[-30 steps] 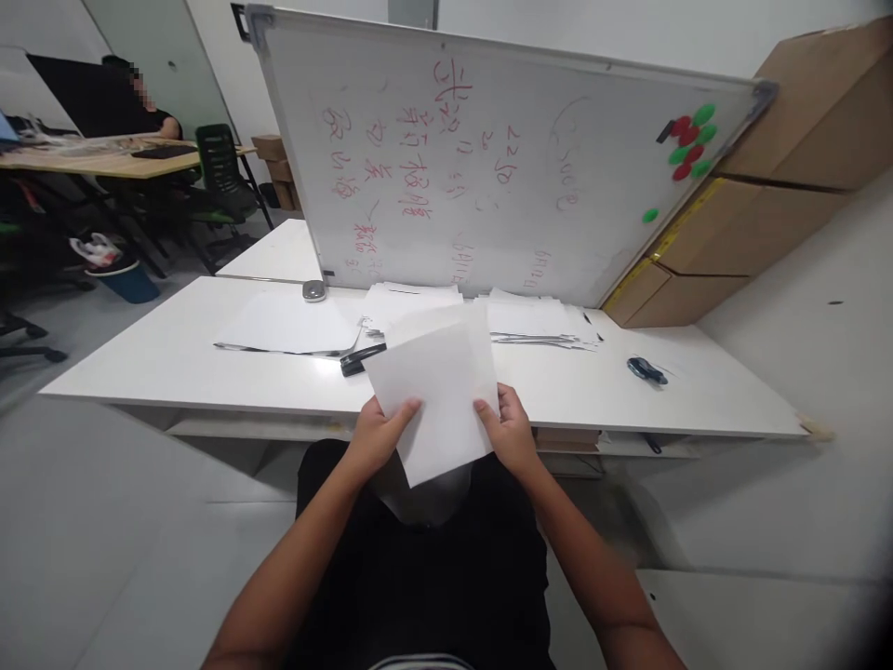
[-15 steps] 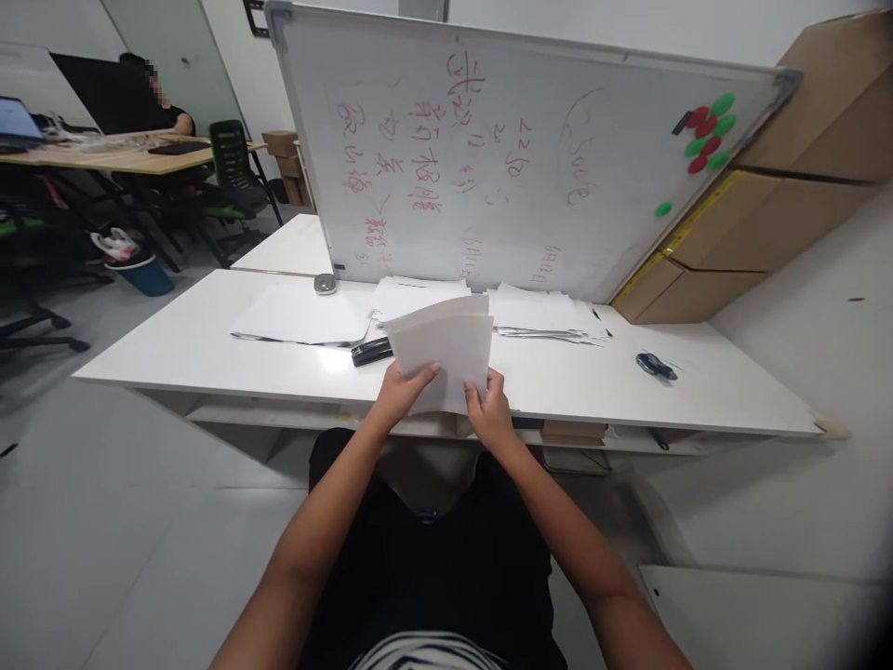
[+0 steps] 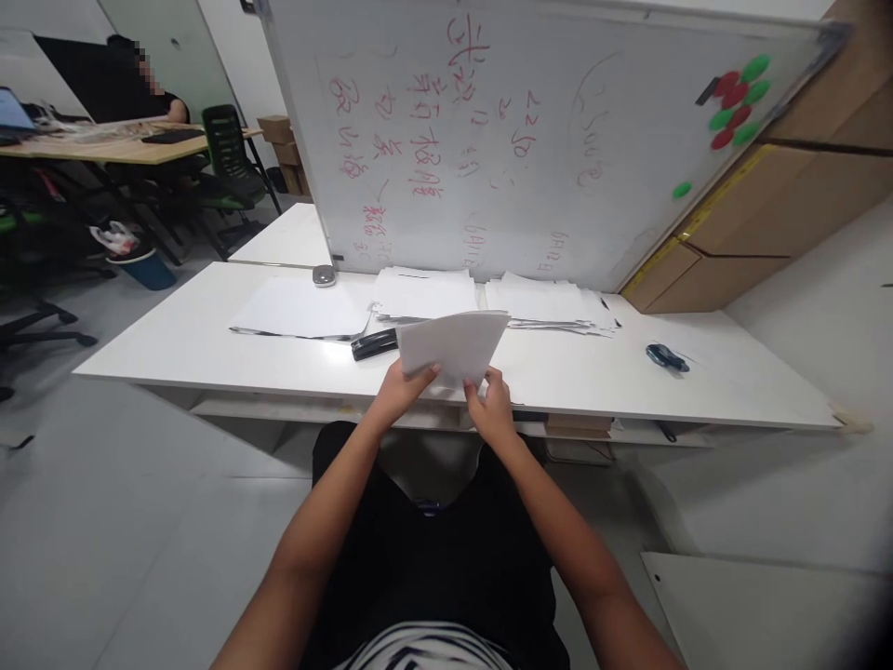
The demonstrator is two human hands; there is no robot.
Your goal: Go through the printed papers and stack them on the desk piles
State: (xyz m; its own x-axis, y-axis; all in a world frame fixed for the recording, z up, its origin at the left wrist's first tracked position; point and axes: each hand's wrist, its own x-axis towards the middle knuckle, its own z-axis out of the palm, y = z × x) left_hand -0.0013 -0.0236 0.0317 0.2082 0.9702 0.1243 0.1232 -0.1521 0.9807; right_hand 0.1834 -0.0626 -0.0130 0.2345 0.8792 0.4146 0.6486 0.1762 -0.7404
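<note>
Between my two hands stand some sheets of white paper (image 3: 452, 344), tilted over the front edge of the white desk (image 3: 174, 344). My left hand (image 3: 403, 391) is closed on their lower left side, thumb on the near face. On the lower right side my right hand (image 3: 490, 402) grips them the same way; the fingers behind are mostly hidden. A black stapler (image 3: 375, 343) lies just left of the sheets, partly covered by them. Behind are two paper stacks, one at the middle (image 3: 425, 293) and one to the right (image 3: 548, 302).
Another paper pile (image 3: 299, 307) lies at the left, with a grey mouse-like object (image 3: 324, 275) behind it. A dark blue object (image 3: 667, 357) sits at the right. A whiteboard (image 3: 530, 205) leans behind, beside cardboard boxes (image 3: 760, 209). A person (image 3: 174, 110) sits at a far desk.
The sheets' upper edges have come together and their top has dropped and leaned right. Both hands keep their hold. The view has shifted slightly.
</note>
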